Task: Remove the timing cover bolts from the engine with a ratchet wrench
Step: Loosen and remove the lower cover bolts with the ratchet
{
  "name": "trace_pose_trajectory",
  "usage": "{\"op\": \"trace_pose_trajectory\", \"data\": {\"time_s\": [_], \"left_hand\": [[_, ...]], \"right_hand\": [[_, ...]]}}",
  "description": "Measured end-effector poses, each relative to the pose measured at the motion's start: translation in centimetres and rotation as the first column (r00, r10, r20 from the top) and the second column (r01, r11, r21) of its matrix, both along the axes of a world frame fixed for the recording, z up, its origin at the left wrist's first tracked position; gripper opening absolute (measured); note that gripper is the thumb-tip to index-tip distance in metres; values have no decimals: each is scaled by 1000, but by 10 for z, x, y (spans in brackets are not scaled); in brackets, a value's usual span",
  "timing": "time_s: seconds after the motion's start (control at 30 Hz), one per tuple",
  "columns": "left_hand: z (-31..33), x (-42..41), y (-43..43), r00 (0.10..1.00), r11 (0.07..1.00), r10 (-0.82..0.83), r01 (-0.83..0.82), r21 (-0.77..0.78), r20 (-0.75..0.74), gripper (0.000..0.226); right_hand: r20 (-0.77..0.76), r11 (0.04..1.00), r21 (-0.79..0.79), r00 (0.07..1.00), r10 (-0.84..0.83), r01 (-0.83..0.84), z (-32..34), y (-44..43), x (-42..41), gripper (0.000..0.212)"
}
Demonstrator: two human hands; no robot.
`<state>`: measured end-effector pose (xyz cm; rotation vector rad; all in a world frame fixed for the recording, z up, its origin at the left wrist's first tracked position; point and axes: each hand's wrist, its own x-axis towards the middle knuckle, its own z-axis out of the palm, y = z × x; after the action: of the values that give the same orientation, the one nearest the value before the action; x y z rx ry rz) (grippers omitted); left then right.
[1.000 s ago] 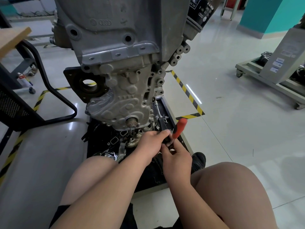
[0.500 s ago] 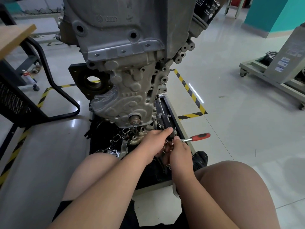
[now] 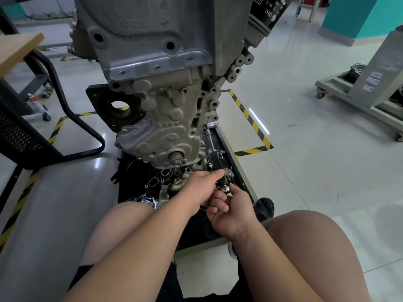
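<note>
A grey cast engine (image 3: 163, 62), upright over a black tray (image 3: 126, 182) on the pale floor. Fills the top middle of the view, with ring and round logos cast near its upper edge and a black oil filter (image 3: 270, 9) at its right shoulder. Lower down, the timing cover (image 3: 165, 131): dull tan-grey metal, lumpy with raised ribs and round bosses, small bolt holes along its right edge, a toothed crank snout (image 3: 176, 160) poking out at its foot. Loose gaskets and metal parts in the tray beneath.

Both forearms reaching in from the bottom, between bare knees, meeting just right of the cover's lower corner. Left hand (image 3: 202, 186) palm down, fingers curled forward, fingertip and thumb pinching the black stem of the ratchet wrench (image 3: 225, 189). Right hand (image 3: 233, 208) just below and touching it, palm turned up and leftward, fingers curled round the wrench under its chrome head. Handle hidden in that grip. Bolt under the tool not discernible.
</note>
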<state>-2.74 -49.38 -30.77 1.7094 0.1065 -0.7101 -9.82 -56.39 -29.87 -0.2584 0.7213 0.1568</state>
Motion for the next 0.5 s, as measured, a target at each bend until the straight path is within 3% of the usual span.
{"op": "trace_pose_trajectory", "data": {"time_s": [0.17, 0.27, 0.5], "left_hand": [[0, -2, 0, 999, 1000, -11, 11, -19, -37, 32], [0, -3, -1, 1000, 999, -2, 1, -36, -20, 26], [1, -3, -2, 999, 999, -2, 3, -43, 35, 28]], "right_hand": [[2, 995, -95, 1000, 30, -30, 1, 2, -1, 44], [-14, 969, -242, 999, 48, -50, -1, 4, -3, 42], [-8, 793, -609, 1000, -2, -3, -6, 5, -7, 20]]}}
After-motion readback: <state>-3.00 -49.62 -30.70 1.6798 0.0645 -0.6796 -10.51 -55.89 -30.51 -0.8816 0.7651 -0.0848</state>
